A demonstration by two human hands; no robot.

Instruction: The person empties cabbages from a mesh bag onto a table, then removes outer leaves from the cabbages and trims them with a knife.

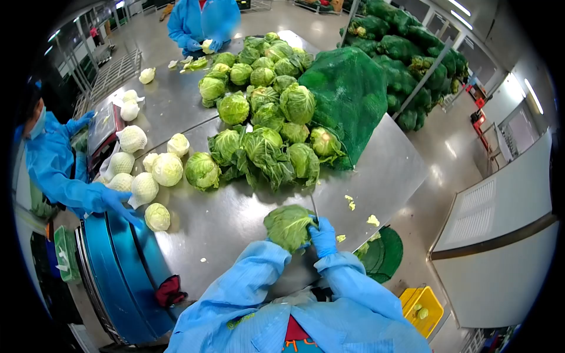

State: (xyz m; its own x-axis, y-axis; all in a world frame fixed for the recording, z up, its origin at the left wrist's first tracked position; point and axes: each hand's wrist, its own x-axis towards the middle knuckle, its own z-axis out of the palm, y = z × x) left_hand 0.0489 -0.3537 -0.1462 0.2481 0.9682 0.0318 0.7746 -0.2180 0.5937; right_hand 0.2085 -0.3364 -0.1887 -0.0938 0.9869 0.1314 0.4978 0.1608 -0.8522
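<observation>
A green cabbage (288, 227) with loose outer leaves is held over the near part of the steel table. My left hand (272, 240) supports it from below and is mostly hidden behind the cabbage and the sleeve. Blue-gloved, my right hand (322, 237) closes on the cabbage's stem end at its right side. Whether that hand also has a small tool in it is hidden. Just beyond my hands lies a heap of untrimmed cabbages (263, 147), partly spilling from a green mesh sack (347, 94).
Trimmed pale cabbages (167, 169), several in white foam nets (143, 189), lie at left beside a co-worker (50, 159) and a scale (106, 126). Another co-worker (203, 26) stands across the steel table (382, 170). Leaf scraps (373, 220) lie right; a yellow crate (424, 309) stands below.
</observation>
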